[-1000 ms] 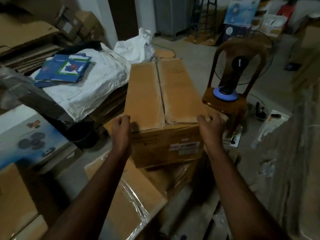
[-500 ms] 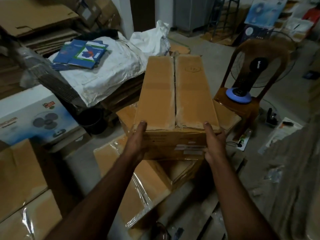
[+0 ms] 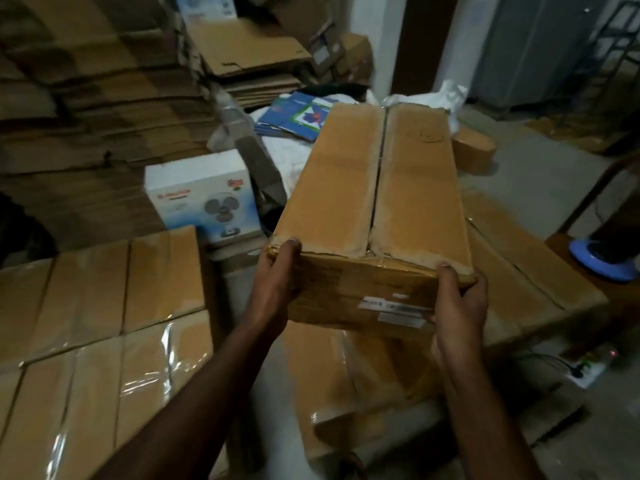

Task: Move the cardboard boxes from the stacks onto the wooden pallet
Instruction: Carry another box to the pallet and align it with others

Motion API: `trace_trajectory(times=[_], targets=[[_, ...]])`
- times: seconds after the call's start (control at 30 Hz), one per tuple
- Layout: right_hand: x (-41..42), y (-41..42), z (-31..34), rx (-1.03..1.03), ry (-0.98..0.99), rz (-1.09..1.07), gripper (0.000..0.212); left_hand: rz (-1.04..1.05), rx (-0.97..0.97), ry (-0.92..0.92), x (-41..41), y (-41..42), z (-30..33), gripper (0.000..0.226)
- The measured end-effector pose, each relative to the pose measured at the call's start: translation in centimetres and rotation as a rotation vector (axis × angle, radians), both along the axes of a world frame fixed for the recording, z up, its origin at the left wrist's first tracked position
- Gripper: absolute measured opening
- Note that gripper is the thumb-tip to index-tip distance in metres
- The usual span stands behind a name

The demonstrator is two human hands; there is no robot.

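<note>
A long brown cardboard box with a taped centre seam and a white label on its near end is held up in the middle of the view. My left hand grips its near left corner, thumb on top. My right hand grips its near right corner, fingers curled under the edge. Below and right of it lie more cardboard boxes, some wrapped in clear film. Another group of wrapped boxes sits at the lower left. The wooden pallet is not plainly visible.
A white fan carton stands behind the left boxes. Flattened cardboard is piled high at the back left. Blue booklets lie on a white sack. A chair with a blue fan base stands at the right. A power strip lies on the floor.
The box has come up off the stack and swung left and closer. Both hands slid to its near corners. The view has turned left, bringing the left boxes into sight.
</note>
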State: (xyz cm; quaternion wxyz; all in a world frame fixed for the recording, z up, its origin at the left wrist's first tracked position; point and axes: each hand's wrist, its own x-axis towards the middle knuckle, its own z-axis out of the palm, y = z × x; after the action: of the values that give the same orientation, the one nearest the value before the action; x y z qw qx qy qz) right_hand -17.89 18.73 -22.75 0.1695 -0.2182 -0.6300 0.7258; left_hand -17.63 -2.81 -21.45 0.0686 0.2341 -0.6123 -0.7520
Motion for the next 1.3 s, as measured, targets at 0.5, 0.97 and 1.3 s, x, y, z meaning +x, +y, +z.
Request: trace_trajectory(times=[0.5, 0.97, 1.3], targets=[[22.0, -32.9, 1.3, 0.213, 0.071, 0.423, 0.042, 0.496, -0.056, 0.086, 32.4, -30.1, 2.3, 0.015], [25.9, -64.5, -6.5, 0.196, -0.008, 0.773, 0.034, 0.794, -0.081, -0.126, 41.7, -58.7, -4.3, 0.044], [25.8, -87.8, -10.2, 0.22, -0.147, 0.866, 0.041, 0.867, -0.016, -0.274, 42.5, -81.0, -7.3, 0.046]])
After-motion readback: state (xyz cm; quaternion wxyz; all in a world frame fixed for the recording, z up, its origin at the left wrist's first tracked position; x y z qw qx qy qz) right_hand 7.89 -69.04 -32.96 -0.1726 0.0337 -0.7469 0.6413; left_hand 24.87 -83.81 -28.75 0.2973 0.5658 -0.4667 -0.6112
